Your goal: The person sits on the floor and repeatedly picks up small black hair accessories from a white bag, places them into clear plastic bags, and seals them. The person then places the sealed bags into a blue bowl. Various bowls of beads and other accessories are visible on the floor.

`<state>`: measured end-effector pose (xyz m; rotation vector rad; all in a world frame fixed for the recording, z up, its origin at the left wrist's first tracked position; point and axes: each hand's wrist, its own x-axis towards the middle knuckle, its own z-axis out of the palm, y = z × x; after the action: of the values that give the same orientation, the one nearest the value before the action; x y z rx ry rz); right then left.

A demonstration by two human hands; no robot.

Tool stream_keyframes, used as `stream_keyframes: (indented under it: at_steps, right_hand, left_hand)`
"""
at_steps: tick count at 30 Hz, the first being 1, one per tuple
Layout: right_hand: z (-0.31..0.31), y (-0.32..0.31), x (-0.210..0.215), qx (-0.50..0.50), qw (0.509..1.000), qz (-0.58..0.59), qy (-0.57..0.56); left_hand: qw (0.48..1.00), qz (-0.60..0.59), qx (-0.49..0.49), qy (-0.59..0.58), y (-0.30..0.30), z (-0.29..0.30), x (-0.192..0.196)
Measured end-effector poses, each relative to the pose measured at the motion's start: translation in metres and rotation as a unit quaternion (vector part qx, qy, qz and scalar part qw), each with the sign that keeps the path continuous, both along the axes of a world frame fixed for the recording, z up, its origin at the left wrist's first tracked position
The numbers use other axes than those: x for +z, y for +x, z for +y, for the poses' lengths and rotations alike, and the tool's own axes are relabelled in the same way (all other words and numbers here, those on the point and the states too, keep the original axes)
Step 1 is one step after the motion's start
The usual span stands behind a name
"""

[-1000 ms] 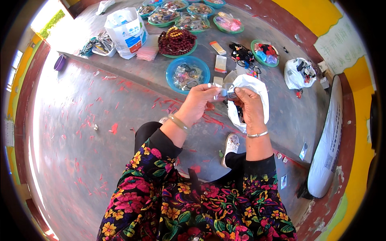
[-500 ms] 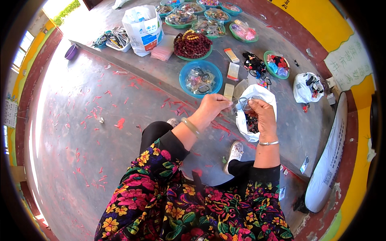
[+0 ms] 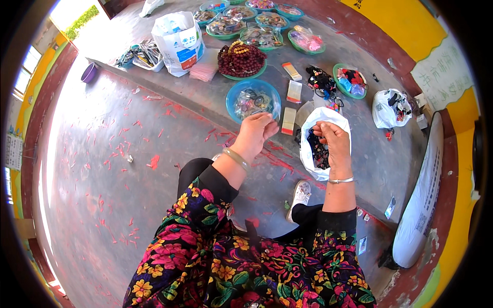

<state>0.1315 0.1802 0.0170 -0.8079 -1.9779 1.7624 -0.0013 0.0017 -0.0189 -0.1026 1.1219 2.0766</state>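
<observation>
My left hand [image 3: 255,134] is closed in a pinch at the near right edge of a blue basin [image 3: 229,95]. From its fingertips sticks up a small clear plastic bag [image 3: 277,109], overlapping the basin's rim. Inside the basin lie several clear packets [image 3: 252,101] with dark rings in them. My right hand [image 3: 335,143] hovers over the right side of an open white plastic bag [image 3: 307,163], its thumb and fingers pressed together. Whatever is between those fingers, if anything, is hidden. Small dark and coloured pieces [image 3: 319,154] fill the white bag.
Narrow cardboard boxes [image 3: 288,120] lie between basin and bag. Farther back stand a heap of dark red beads [image 3: 241,60], several filled basins [image 3: 306,40] and a tall white bag [image 3: 177,41]. A second white bag [image 3: 385,109] is at the right. A step edge [image 3: 169,91] crosses the floor.
My left hand has moved left and up toward the blue basin with the clear plastic bag. The bluish clear item at my right fingertips no longer shows there; that hand stays above the white bag.
</observation>
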Motion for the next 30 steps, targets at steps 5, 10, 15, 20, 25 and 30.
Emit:
stream_keyframes:
  at_steps: [5,10,15,20,25,30]
  right_hand:
    - [-0.002,0.0,0.001,0.008,1.0,-0.001,-0.003]
    - [-0.002,-0.001,-0.005,0.023,1.0,-0.013,-0.001]
    - [-0.003,-0.012,-0.014,0.011,0.999,-0.038,-0.002]
    - [-0.002,-0.044,-0.066,0.033,0.995,-0.091,0.007]
    - [0.0,-0.079,-0.161,0.054,0.969,-0.189,0.149]
    - [-0.006,-0.111,-0.206,-0.013,0.933,-0.292,0.21]
  left_hand:
    - [0.997,-0.037,-0.057,-0.033,0.01,0.001,0.001]
    - [1.0,-0.008,0.025,0.006,0.005,-0.003,0.008]
    - [0.989,0.03,0.13,0.06,-0.011,-0.018,0.027]
    - [0.992,-0.005,0.117,0.046,-0.011,-0.024,0.031]
    - [0.997,-0.016,0.065,0.038,-0.005,-0.023,0.03]
    - [0.998,-0.022,0.038,0.044,-0.008,-0.03,0.031]
